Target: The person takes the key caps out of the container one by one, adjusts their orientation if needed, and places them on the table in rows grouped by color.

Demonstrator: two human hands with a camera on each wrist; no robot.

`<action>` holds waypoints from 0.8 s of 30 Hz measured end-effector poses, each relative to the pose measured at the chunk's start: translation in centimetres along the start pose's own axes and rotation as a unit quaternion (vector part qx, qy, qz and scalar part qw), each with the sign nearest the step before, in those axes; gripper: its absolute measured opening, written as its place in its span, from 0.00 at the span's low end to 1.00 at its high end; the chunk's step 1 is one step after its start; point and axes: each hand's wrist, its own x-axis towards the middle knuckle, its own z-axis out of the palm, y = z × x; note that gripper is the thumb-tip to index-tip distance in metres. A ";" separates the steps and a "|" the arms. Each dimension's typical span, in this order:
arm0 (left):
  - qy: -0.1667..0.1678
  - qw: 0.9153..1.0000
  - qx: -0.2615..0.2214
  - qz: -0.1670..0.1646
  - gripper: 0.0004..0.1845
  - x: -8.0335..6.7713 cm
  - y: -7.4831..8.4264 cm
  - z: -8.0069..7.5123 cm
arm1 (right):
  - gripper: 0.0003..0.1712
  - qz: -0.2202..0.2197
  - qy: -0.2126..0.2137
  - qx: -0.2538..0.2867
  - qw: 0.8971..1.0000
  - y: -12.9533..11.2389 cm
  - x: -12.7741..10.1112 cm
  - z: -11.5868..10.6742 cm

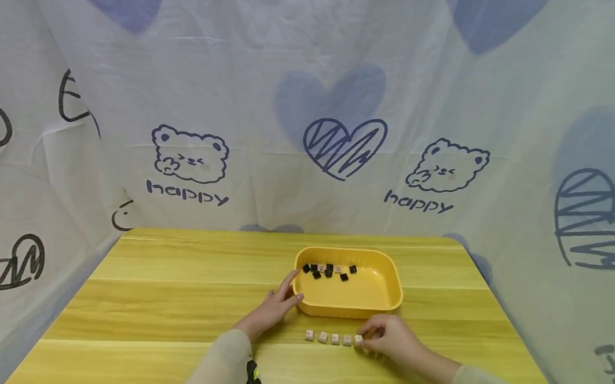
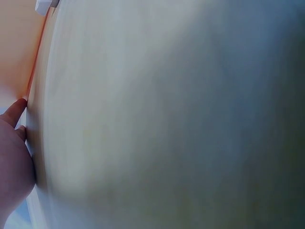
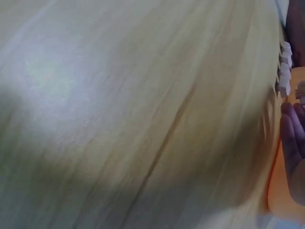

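Observation:
My left hand [image 1: 270,315] rests against the left side of the yellow tray [image 1: 353,313], its fingers extended along the rim. In front of the tray, several small white keycaps [image 1: 335,339] with faint marks stand in a row on the table. At the row's right end, my right hand [image 1: 391,338] pinches a white keycap [image 1: 359,340] between thumb and fingers. The right wrist view shows the right hand [image 3: 294,148] at its edge, close to the row of keycaps [image 3: 284,71]. Only part of the left hand [image 2: 14,157] appears in the left wrist view.
Inside the tray, towards its back left, lie several black keycaps [image 1: 316,275] and a few white keycaps [image 1: 338,269]. The wood-grain table [image 1: 177,289] extends to both sides. Behind it hangs a white cloth [image 1: 266,184] printed with hearts and bears.

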 end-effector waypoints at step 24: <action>0.003 1.000 0.003 -0.003 0.35 0.1 -0.1 0.1 | 0.08 -0.019 0.055 -0.177 0.983 0.9 -0.1 1.0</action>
